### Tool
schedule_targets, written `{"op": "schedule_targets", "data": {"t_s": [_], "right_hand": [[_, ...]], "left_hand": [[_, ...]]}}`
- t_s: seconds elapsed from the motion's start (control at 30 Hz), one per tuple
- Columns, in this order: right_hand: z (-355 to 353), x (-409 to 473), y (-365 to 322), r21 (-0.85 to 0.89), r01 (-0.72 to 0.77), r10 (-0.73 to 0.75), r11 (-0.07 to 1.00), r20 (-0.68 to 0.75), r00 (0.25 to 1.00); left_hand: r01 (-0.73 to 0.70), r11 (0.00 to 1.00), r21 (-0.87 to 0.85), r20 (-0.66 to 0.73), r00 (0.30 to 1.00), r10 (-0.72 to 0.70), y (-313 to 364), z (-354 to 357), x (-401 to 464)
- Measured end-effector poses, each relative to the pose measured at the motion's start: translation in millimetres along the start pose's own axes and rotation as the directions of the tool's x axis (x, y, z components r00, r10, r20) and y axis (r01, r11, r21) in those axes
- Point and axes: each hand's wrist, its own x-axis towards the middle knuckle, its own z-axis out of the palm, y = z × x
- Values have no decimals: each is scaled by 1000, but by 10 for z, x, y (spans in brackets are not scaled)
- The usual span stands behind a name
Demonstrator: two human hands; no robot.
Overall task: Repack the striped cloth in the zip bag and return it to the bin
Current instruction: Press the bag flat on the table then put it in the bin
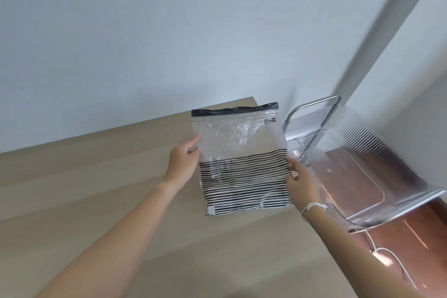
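Observation:
A clear zip bag [232, 133] with a black zip strip along its top stands upright on the light wooden table [96, 176]. The black-and-white striped cloth [244, 184] fills the bag's lower half. My left hand [183, 162] grips the bag's left edge, index finger stretched up along it. My right hand [300, 181] holds the right edge at the height of the cloth. A clear ribbed bin [362, 159] with a metal frame stands just right of the bag, tilted, nothing visible inside it.
A white wall rises behind the table. Below the bin lies a reddish-brown floor [411, 237] with a white cable [391, 259] on it. The table's right edge runs close beside the bin.

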Motion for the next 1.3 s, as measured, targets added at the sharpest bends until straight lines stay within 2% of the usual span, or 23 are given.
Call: {"op": "schedule_targets", "data": {"t_s": [0.17,0.33,0.5,0.6,0.83,1.0,1.13,1.3], "right_hand": [[-949,606,305,-40,46,-49,998,-69,996],[-1761,1104,743,-150,62,-74,987,-73,995],[-2198,1499,1154,-254,9,-16,967,-26,1000],[-2214,1652,1363,-312,-6,18,950,37,999],[-1949,1882,1724,-343,-22,95,939,198,976],[-1785,2021,1860,-409,-42,176,912,294,939],[-1711,2056,1870,-440,-62,215,896,308,927],[-1667,2000,1796,-448,-47,206,893,314,927]], "left_hand": [[-30,994,-105,74,997,38,510,882,119],[49,978,-202,147,989,-19,845,1809,174],[146,950,-276,221,971,-85,939,2520,248],[208,947,-244,249,957,-146,867,2786,288],[326,945,-25,306,903,-303,586,2962,392],[383,924,8,314,876,-366,461,3006,426],[327,943,57,297,896,-328,480,3036,464],[134,981,143,298,939,-172,576,2971,480]]}}
